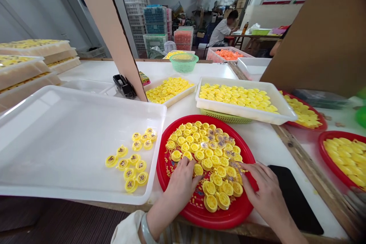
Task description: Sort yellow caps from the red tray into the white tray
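Note:
A round red tray in front of me holds many small yellow round cups, with small yellowish bits scattered among them. Clear discs with dark printed pictures lie over the cups on the tray's right side. My left hand is over the tray's left part, thumb and index finger closed about one yellow cup. At the right side, my right hand has its thumb and fingertips pinched together at a clear disc; its fingertips partly hide what they hold.
Left of the red tray stands a large white tray with several yellow cups bearing printed discs. Behind are white trays of yellow pieces and a green basket. A black phone-like slab lies at right. A person sits farther back.

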`<act>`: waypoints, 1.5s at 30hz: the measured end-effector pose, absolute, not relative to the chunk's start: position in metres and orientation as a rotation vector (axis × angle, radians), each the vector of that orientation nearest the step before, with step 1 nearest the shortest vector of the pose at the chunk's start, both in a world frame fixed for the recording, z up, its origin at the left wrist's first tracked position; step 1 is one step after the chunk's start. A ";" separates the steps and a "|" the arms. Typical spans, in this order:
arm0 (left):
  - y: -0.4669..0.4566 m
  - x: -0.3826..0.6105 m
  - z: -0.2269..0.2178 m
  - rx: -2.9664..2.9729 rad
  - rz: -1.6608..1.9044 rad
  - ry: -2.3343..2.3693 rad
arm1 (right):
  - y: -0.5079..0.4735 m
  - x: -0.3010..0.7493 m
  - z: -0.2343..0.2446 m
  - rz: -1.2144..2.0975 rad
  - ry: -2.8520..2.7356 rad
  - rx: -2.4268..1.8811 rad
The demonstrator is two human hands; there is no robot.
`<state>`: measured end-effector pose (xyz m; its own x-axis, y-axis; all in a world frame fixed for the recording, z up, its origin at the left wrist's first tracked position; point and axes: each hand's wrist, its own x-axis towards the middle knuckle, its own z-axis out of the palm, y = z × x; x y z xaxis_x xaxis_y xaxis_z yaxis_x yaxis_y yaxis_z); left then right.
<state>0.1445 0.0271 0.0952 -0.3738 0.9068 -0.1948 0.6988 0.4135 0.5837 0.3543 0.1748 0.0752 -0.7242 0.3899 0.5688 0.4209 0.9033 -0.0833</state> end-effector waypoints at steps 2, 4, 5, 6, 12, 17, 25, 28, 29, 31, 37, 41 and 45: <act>0.028 0.147 0.092 1.367 0.525 2.204 | 0.168 0.358 0.079 -0.068 -2.528 -0.560; 0.028 0.149 0.090 1.378 0.507 2.196 | 0.161 0.361 0.080 -0.111 -2.604 -0.497; 0.027 0.150 0.089 1.385 0.517 2.188 | 0.159 0.362 0.080 -0.143 -2.632 -0.460; 0.025 0.150 0.090 1.392 0.539 2.181 | 0.158 0.362 0.078 -0.175 -2.650 -0.429; 0.001 0.142 0.100 1.348 0.713 2.135 | 0.162 0.365 0.064 -0.209 -2.592 -0.318; -0.004 0.135 0.103 1.266 0.737 2.099 | 0.154 0.361 0.072 0.019 -2.431 -0.425; -0.003 0.133 0.099 1.173 0.866 2.042 | 0.129 0.343 0.088 0.607 -2.219 -0.663; -0.004 0.133 0.097 1.112 0.977 1.909 | 0.121 0.330 0.092 1.157 -1.975 -0.763; -0.004 0.133 0.096 1.097 1.000 1.862 | 0.119 0.325 0.093 1.377 -1.882 -0.763; -0.002 0.132 0.094 1.078 1.018 1.825 | 0.115 0.317 0.094 1.755 -1.712 -0.740; 0.000 0.129 0.091 1.032 1.059 1.795 | 0.112 0.304 0.095 2.081 -1.551 -0.767; -0.001 0.128 0.102 1.085 1.136 1.535 | 0.115 0.300 0.098 2.202 -1.679 -0.714; -0.005 0.132 0.118 1.166 1.130 1.398 | 0.118 0.296 0.105 2.072 -1.971 -0.655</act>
